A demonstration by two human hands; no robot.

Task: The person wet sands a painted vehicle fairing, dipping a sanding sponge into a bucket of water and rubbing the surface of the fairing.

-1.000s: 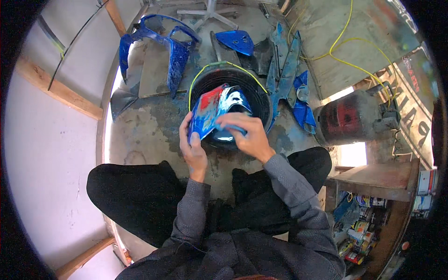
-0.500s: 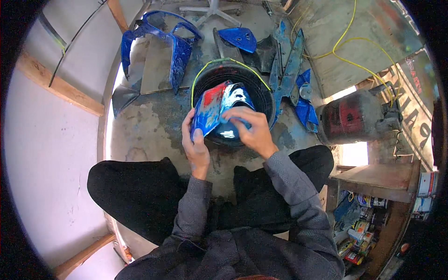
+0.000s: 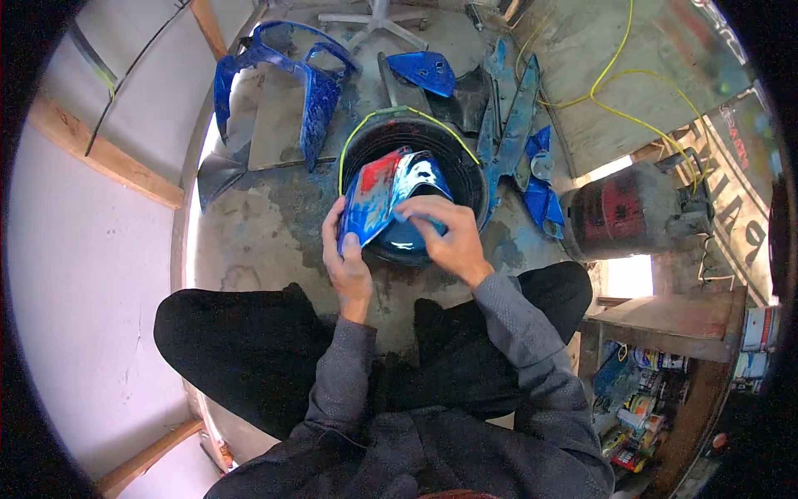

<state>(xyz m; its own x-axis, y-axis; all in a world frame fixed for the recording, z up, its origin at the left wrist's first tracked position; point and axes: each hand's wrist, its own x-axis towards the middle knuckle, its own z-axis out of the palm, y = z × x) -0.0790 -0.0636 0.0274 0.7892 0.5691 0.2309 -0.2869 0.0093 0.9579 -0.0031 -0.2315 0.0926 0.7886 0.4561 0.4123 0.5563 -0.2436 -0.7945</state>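
Note:
My left hand (image 3: pixel 344 261) grips the lower left side of a blue plastic panel (image 3: pixel 364 208), which has a red patch, worn greyish areas and a glossy white-and-blue section. The panel is tilted over a black bucket (image 3: pixel 470 200) with a yellow-green handle, whose bottom shows a glossy dark surface with bright reflections. My right hand (image 3: pixel 449 241) has bent fingers closed on a small light-blue pad (image 3: pixel 406 214), pressed at the right edge of the panel's worn part. The pad is partly hidden by my fingers.
Blue fairing pieces (image 3: pixel 320 108), a small blue panel (image 3: pixel 424 71) and long grimy parts (image 3: pixel 524 116) lie beyond the bucket. At right are a dark red-and-black tank (image 3: pixel 619 212), yellow hose (image 3: pixel 597 90) and wooden shelf (image 3: pixel 665 316) with cans. A white wall (image 3: pixel 91 283) is at left.
My right hand with the pad has shifted slightly right and up along the panel from a second ago. My left hand keeps its grip on the panel, nearly still.

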